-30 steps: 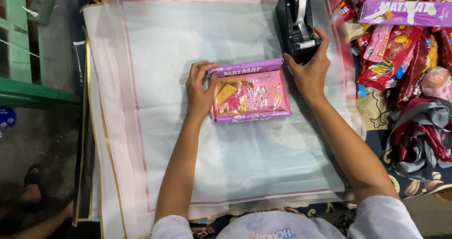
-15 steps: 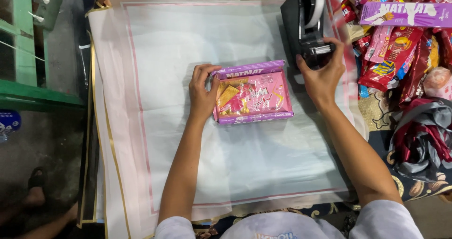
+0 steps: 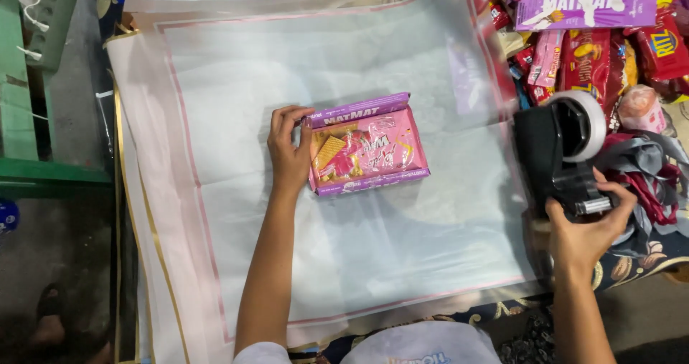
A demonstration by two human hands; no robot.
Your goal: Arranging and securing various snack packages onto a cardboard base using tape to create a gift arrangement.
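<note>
Pink and purple biscuit pack (image 3: 367,144) lies flat near the middle of a big translucent wrapping sheet (image 3: 237,77) w/ a thin pink border line. Left hand (image 3: 289,151) rests on the pack's left end: thumb and fingers (image 3: 293,114) are curled over that edge, pressing it down onto the sheet, not lifting it. Forearm runs down toward the bottom of the view.

Right hand (image 3: 585,231) is well apart from the pack, at the sheet's right edge. Its fingers are wrapped around the lower front part of a black tape dispenser (image 3: 552,159), near the metal cutter end, thumb on the left side. A roll of white tape (image 3: 592,124) sits in the top of the dispenser (the roll looks fairly full).

Beyond the dispenser, top right, there's a heap of snack packets (image 3: 603,55), mostly red, w/ a long purple box (image 3: 585,10) lying across the top. Some grey and dark red cloth (image 3: 649,170) is bunched just right of the dispenser. A gold-edged sheet (image 3: 147,213) shows under the wrapping sheet along the left side. Green painted frame (image 3: 29,170) stands at far left, and a foot in a sandal (image 3: 47,324) shows at bottom left.
</note>
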